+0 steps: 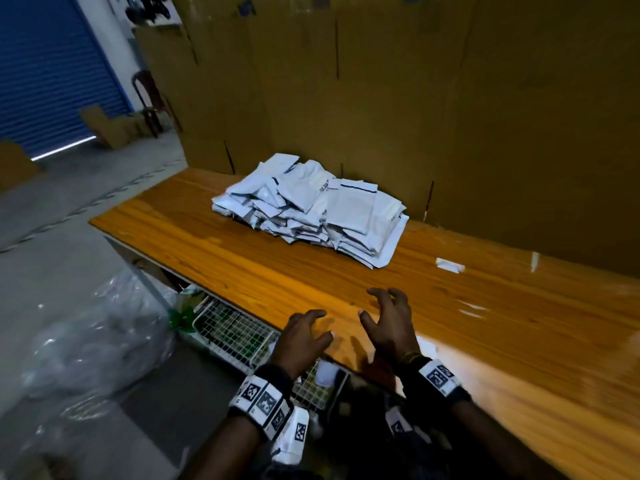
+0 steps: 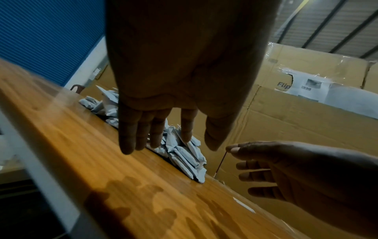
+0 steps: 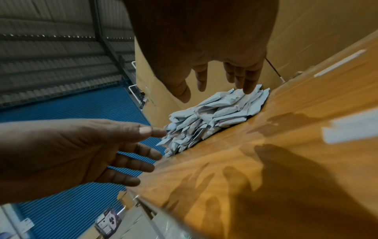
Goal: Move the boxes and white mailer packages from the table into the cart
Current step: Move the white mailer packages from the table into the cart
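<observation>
A loose heap of white plastic mailer packages (image 1: 311,206) is piled toward the far edge of the orange-brown wooden bench (image 1: 242,258), against a wall of large brown cardboard boxes (image 1: 381,81). Left hand (image 1: 303,336) and right hand (image 1: 389,320) are held over the near edge — fingers spread and relaxed, nothing grasped, well apart from the heap. A white wire-mesh cart (image 1: 228,329) is seen under the near edge, beside crumpled clear plastic sheeting (image 1: 90,341).

Legible text: "Flip", dark letters on a white printed patch (image 2: 286,86) of the cardboard box (image 2: 306,67) stacked behind the table (image 2: 71,153); the word is cut off. Printing on the white mailer packages (image 1: 311,202) on that table: too small to read.
</observation>
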A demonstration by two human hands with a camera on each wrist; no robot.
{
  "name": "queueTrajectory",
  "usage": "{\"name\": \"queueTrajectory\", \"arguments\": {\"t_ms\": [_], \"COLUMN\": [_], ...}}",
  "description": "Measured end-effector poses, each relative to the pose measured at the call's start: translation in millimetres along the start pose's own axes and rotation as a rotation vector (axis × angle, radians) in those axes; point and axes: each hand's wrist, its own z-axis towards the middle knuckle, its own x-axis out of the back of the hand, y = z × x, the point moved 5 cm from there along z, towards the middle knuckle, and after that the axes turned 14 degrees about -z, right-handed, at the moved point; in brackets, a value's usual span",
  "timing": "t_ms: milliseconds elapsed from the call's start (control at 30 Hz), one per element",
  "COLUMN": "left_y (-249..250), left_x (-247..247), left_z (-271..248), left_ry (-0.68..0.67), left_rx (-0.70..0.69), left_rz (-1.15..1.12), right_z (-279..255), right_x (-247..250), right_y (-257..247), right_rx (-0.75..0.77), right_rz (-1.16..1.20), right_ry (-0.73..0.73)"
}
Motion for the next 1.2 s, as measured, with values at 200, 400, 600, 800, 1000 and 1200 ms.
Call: {"name": "queueTrajectory", "arguments": {"t_ms": [200,400,600,800,1000,1200], "left_y": [23.4,51.0,75.0,84.0,82.8,74.1], "left_x": [13.4,21.2,32.0,61.3,87.6,101.4], "left_z": [55.7,104.7,158.7,234.9,313.4,380.4], "left_ry": [0.053,0.112,0.142,0.145,0.101,0.037], "left_rx": [-0.059,-0.146,-0.223,-0.243,-0.237,-0.128], "left_rz": [0.009,-0.020,0.001,0.122,0.453,0.648], "right_z": [54.5,89.2,124.4,183.4,243.2,297.6], "right_x": [6.1,16.8,22.2,19.8,6.8,-14.7], "right_y": [4.8,6.9,-5.5,-38.4,-78.0,-95.6], "right_rx": [-0.050,-0.049,-0.018,-0.063,-0.175,-0.335], "right_rz": [0.011,0.015,0.030,-0.054,-0.120,-0.323], "right_ry": [0.018,0.065,0.139,0.144,0.088,0.001]}}
